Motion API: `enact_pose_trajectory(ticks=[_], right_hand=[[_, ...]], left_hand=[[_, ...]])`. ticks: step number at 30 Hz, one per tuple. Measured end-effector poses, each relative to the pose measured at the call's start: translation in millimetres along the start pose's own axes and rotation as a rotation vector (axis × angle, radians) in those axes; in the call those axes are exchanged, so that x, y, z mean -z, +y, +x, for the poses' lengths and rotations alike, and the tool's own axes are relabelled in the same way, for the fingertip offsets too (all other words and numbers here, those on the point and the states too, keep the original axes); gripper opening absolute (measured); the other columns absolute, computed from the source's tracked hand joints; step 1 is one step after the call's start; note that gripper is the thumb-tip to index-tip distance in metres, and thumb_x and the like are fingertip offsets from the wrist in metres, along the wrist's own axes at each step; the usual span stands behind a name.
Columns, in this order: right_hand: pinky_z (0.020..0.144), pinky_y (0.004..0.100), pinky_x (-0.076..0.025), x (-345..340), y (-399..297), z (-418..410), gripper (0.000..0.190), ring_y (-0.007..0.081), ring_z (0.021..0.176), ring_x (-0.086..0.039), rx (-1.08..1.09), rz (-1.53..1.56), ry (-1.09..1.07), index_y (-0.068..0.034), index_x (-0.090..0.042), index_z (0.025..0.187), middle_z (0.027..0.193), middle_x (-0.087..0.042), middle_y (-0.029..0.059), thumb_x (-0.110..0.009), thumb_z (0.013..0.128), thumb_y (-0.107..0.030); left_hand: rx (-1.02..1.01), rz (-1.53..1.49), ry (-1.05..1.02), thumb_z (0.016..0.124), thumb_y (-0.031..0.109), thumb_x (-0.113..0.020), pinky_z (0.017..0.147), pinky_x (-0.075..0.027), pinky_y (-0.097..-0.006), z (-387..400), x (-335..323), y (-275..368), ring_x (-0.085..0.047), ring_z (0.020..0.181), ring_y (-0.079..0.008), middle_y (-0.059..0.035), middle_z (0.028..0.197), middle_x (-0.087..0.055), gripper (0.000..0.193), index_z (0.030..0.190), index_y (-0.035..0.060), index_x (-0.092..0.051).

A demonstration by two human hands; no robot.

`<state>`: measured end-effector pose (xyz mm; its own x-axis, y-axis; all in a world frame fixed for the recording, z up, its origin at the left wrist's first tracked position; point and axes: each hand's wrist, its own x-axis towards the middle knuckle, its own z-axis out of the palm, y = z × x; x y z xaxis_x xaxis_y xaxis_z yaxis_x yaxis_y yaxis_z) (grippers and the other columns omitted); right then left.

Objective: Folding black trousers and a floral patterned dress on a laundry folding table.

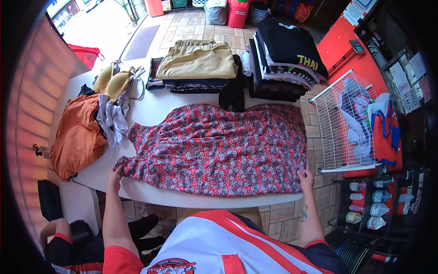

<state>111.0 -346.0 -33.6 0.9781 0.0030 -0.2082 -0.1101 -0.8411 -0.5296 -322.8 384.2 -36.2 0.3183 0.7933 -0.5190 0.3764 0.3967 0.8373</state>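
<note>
A sleeveless dress in a red, grey and purple floral print lies spread across the white table. Its straps and armholes are at the left, its hem at the right. My left hand pinches the strap end nearest me. At the other end, my right hand grips the near corner of the hem. The fabric stretches between both hands, with soft wrinkles along its middle. Part of a black garment hangs down to the dress's far edge.
Folded trousers top one stack; black shirts top another. An orange garment and a yellow bra lie heaped at left. A white wire basket holds clothes at right, above shelved bottles. Another person sits lower left.
</note>
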Motion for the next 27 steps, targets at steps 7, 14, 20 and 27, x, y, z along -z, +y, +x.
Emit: enact_pose_trajectory(ticks=[7, 14, 20, 27], right_hand=[[0.071, 0.0338, -0.046, 14, -11, 18, 0.022, 0.0178, 0.073, -0.057, 0.098, 0.242, 0.337, 0.0, -0.058, 0.101, 0.082, -0.062, 0.0118, -0.057, 0.097, -0.022], [0.064, 0.0307, -0.044, 55, 2, 9, 0.024, 0.0143, 0.067, -0.054, 0.195, -0.016, 0.108, -0.001, -0.06, 0.096, 0.073, -0.059, 0.0075, -0.059, 0.095, -0.025], [0.071, 0.0367, -0.049, 28, 29, -28, 0.022, 0.0278, 0.076, -0.064, 0.081, 0.022, 0.193, -0.003, -0.062, 0.101, 0.084, -0.066, 0.0169, -0.06, 0.094, -0.024], [0.071, 0.0353, -0.049, 39, 44, -31, 0.022, 0.0262, 0.075, -0.063, 0.128, 0.156, 0.226, -0.003, -0.062, 0.099, 0.084, -0.066, 0.0161, -0.061, 0.094, -0.024]], left_hand=[[0.046, -0.275, -0.071, 0.1, 0.024, -0.05, 0.066, -0.046, -0.0241, -15, 18, 36, -0.062, 0.075, -0.0083, 0.0037, 0.092, -0.067, 0.016, 0.109, 0.0153, -0.061], [-0.021, 0.005, -0.24, 0.1, 0.023, -0.051, 0.062, -0.046, -0.0268, -20, 36, 42, -0.061, 0.076, -0.006, 0.0064, 0.092, -0.066, 0.016, 0.111, 0.0161, -0.061], [0.078, -0.082, -0.045, 0.099, 0.032, -0.053, 0.071, -0.043, -0.0248, -16, 43, -12, -0.058, 0.085, -0.005, 0.0092, 0.099, -0.064, 0.021, 0.116, 0.0233, -0.058], [-0.091, -0.289, -0.199, 0.1, 0.028, -0.051, 0.088, -0.049, -0.0314, -31, 53, 2, -0.062, 0.104, -0.0135, -0.0001, 0.114, -0.064, 0.027, 0.123, 0.0145, -0.056]])
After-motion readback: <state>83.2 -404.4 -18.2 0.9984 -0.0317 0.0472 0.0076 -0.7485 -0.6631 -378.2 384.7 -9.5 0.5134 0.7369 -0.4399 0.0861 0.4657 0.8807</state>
